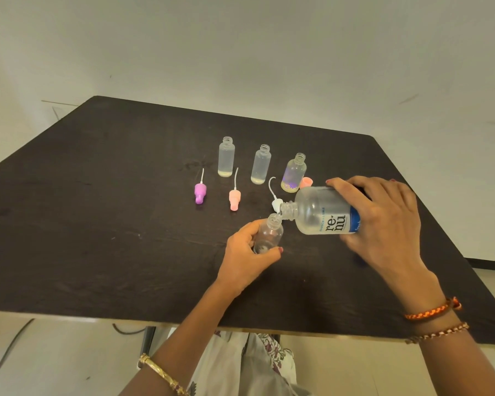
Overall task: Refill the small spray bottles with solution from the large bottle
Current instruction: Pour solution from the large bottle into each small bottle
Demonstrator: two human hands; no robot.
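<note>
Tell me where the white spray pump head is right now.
In the head view it lies on the dark table, right of centre: the white spray pump head sits just behind the mouth of the tilted large bottle, right of the pink pump head.

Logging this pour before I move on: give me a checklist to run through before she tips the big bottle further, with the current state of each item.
1. Left hand grips the small bottle: ok.
2. Right hand holds the big bottle: ok.
3. Big bottle's mouth sits right above the small bottle's open neck: ok.
4. Small bottle upright: not ok, it tilts toward the big bottle.
5. Liquid flowing: cannot tell.
6. Three other open bottles stand clear of the pour: ok.
</note>
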